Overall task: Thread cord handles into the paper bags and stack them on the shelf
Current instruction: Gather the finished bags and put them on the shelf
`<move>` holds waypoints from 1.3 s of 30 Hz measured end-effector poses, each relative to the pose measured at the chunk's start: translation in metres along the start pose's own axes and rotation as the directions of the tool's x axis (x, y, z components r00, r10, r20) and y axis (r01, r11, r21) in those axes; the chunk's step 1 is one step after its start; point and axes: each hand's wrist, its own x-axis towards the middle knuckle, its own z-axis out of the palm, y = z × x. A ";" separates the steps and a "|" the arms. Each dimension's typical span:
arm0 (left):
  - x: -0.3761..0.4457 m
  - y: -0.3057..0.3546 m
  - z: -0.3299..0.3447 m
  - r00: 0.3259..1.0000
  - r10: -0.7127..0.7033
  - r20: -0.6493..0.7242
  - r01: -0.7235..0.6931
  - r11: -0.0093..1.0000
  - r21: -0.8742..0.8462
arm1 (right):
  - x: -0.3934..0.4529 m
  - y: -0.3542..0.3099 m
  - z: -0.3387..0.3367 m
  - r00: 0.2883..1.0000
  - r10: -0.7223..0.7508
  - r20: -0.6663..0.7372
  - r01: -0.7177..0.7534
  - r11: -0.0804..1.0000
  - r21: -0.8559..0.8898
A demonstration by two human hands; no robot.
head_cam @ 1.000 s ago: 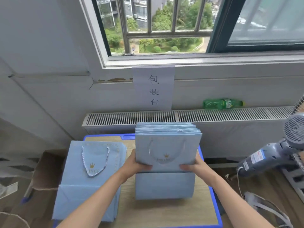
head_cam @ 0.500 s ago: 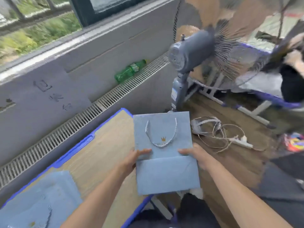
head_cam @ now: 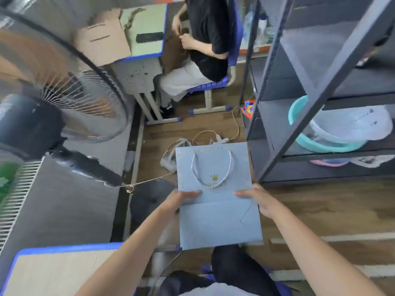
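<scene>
I hold a flat stack of light blue paper bags (head_cam: 215,223) out in front of me, above the wooden floor. The top bag has a twisted white cord handle (head_cam: 210,169) and a small gold crown print. My left hand (head_cam: 178,201) grips the stack's left edge, thumb on top. My right hand (head_cam: 259,199) grips the right edge the same way. A dark metal shelf unit (head_cam: 303,99) stands just to the right of the bags, its lower boards partly free.
A standing fan (head_cam: 53,112) looms at the left beside the radiator. My blue-edged table (head_cam: 53,263) is at bottom left. Cables and a power strip (head_cam: 215,137) lie on the floor ahead. A seated person (head_cam: 201,50) works at a desk beyond. Plastic basins (head_cam: 333,133) sit on the shelf.
I have turned right, away from the window and table. The stack of bags has travelled with both hands from over the table to in front of the shelf unit.
</scene>
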 end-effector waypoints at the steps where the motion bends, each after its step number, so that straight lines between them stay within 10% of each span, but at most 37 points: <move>1: 0.012 0.005 0.018 0.998 -0.023 0.051 0.022 1.000 0.020 | -0.006 0.002 -0.021 0.999 -0.012 -0.037 0.014 0.999 0.042; 22: 0.130 0.062 0.409 0.819 -0.313 0.480 -0.115 0.731 0.673 | -0.147 0.062 -0.275 0.763 0.156 -0.628 0.386 0.669 0.635; 28: 0.166 0.085 0.531 0.662 -0.383 0.644 -0.245 0.702 0.669 | -0.167 0.035 -0.353 0.639 0.180 -0.748 0.524 0.611 0.594; 39: 0.161 0.133 0.751 0.574 -0.414 0.707 -0.385 0.626 0.678 | -0.245 -0.030 -0.488 0.374 0.193 -0.907 0.741 0.526 0.418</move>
